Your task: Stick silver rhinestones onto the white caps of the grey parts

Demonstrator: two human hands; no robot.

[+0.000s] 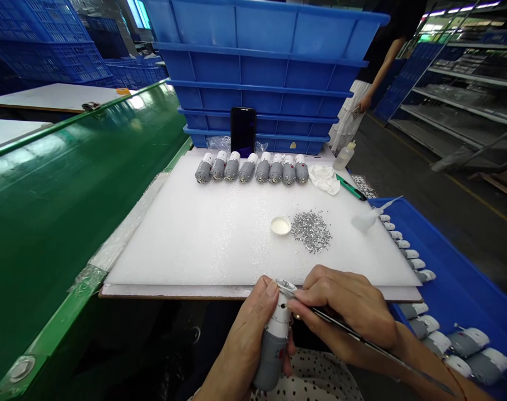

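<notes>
Just past the front edge of the table, my left hand (247, 328) is wrapped round a cylindrical motor-like part (273, 348), grey below and white above, tilted with its white end up. My right hand (347, 303) pinches long thin metal tweezers (353, 333), whose tips reach the open white rim of the part. What lies inside that rim is too small to make out. Beyond the hands, a pile of tiny silvery pieces (312, 231) is spread on the white foam sheet (186, 239). A small round white dish (280, 225) holding something cream-coloured stands beside the pile.
Several similar grey-and-white parts (247, 168) line the back, before a phone (242, 131) and stacked blue crates (261, 72). A crumpled tissue (325, 178), green pen-like tool (351, 187) and two squeeze bottles (344, 156) lie right. Blue tray (462, 278), green rail (90, 206) flank me. A person (372, 72) stands behind.
</notes>
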